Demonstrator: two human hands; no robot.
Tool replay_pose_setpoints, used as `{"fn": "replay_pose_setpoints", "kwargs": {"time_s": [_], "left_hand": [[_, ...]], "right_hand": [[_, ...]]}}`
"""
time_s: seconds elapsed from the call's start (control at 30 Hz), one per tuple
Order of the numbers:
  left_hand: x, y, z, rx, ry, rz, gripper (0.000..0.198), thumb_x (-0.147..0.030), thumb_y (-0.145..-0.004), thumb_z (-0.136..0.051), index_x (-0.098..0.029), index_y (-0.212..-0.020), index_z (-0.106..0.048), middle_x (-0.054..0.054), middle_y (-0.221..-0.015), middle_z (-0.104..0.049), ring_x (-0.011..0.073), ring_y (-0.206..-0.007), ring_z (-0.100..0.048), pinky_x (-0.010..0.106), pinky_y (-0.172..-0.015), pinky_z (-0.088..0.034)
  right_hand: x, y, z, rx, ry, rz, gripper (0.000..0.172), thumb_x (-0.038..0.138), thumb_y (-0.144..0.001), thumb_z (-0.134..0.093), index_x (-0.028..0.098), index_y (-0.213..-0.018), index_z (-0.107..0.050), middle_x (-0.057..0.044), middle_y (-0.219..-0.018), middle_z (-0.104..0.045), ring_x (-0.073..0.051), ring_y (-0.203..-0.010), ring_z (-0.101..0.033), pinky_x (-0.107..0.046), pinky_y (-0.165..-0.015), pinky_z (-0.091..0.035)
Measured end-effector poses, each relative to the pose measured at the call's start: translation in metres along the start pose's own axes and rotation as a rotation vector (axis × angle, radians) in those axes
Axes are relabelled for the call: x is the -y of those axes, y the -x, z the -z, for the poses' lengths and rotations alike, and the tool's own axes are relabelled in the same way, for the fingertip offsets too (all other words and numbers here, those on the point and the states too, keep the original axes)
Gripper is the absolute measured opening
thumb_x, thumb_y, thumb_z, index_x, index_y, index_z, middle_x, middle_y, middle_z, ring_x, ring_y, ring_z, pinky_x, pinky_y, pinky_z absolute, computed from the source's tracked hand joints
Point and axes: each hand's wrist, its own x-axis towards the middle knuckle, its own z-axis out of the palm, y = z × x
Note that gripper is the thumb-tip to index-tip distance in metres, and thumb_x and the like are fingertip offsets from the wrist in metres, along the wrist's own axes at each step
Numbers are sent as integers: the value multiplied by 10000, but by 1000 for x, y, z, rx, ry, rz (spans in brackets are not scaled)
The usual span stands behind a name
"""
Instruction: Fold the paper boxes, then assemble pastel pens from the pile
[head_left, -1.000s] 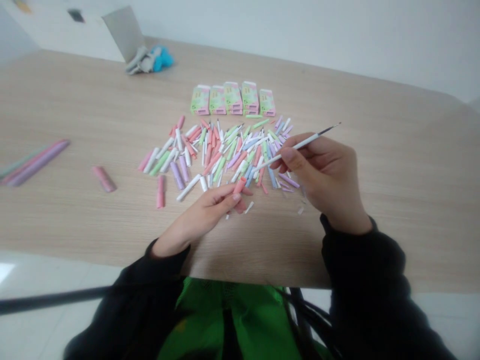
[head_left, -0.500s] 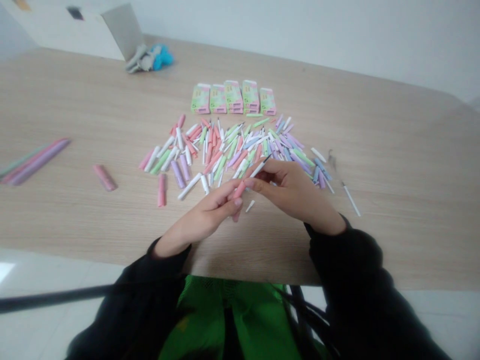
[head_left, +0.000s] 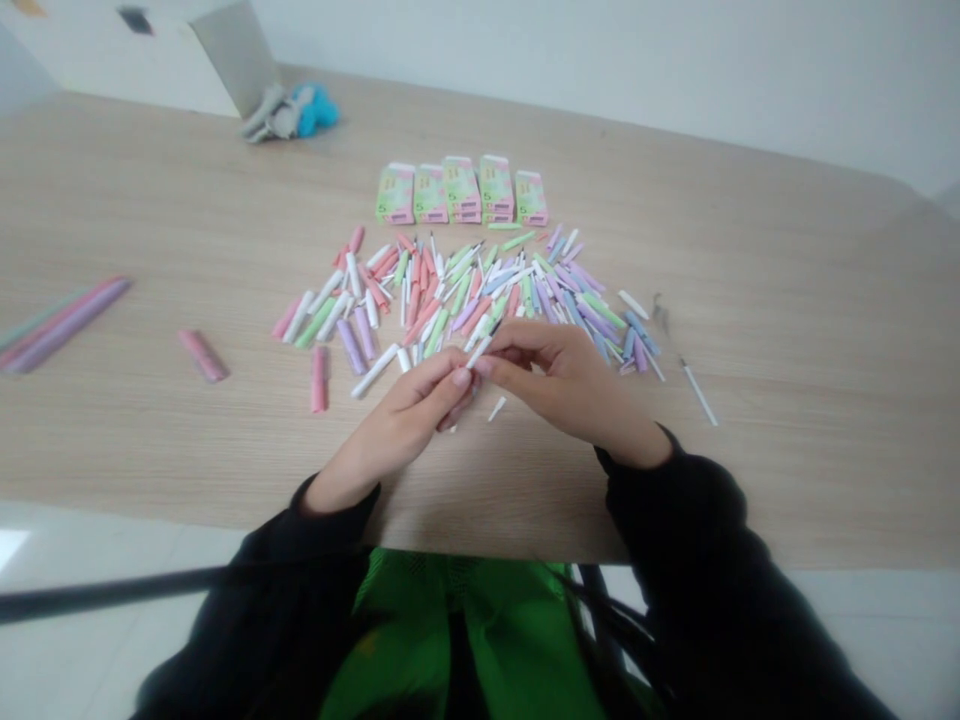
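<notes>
Just above the table's near edge, my two hands meet at a white pen piece with a dark tip (head_left: 480,351), tilted up to the right. My left hand (head_left: 409,415) is closed, its thumb and fingers pinching the lower end. My right hand (head_left: 566,385) is closed too, its thumb and bent fingers on the piece near the tip. Whatever lies deeper inside the left fingers is hidden. Right behind my hands spreads a heap of pen parts (head_left: 457,290) in pink, white, green, purple and blue. A small white tip piece (head_left: 496,408) lies below my right fingers.
Several small green and pink boxes (head_left: 461,190) stand behind the heap. Pink tubes (head_left: 201,356) and long coloured strips (head_left: 67,325) lie left. A thin white stick (head_left: 699,393) lies right. Grey and blue gloves (head_left: 292,110) rest at the back by a white box (head_left: 236,60).
The pink part that showed in my left hand is out of sight. The white pen piece has come lower and left, and my right hand has shifted slightly left with it.
</notes>
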Motion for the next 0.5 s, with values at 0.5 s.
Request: {"fn": "replay_pose_setpoints", "kwargs": {"time_s": [0.5], "left_hand": [[-3,4,7,-77,115,144,367,-325,-1016,-481,-175,-682,-455,-50,-592,-379,68,-480,-332,218,-438,-231]], "right_hand": [[-64,46,69,-104,730,-389,193,155,-813,-607,151,-906,-777,-71,-826,-693,-184,-704,-595,-326,-685,-449]]}}
